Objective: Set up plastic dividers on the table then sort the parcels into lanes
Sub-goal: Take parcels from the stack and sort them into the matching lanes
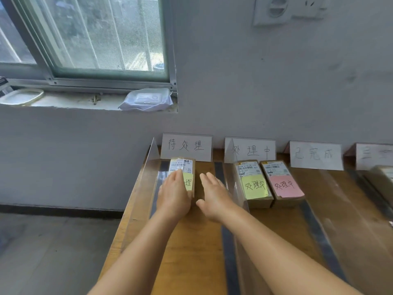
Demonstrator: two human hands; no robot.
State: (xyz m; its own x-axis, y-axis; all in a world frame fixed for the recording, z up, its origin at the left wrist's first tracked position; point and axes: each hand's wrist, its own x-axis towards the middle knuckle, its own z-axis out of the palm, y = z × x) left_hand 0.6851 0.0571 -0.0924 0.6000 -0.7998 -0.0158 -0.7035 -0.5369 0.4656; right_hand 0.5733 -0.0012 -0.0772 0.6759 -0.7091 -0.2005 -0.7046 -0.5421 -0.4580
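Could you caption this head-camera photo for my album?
Left hand rests on a parcel in the first lane; right hand open beside it.

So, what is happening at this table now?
A person is sorting parcels into lanes marked by clear plastic dividers and paper signs on a wooden table. The left hand lies flat on a parcel with a yellow note in the first lane, under the sign 待处理. The right hand hovers open beside it. In the next lane two parcels lie side by side, one with a yellow note, one with a pink note.
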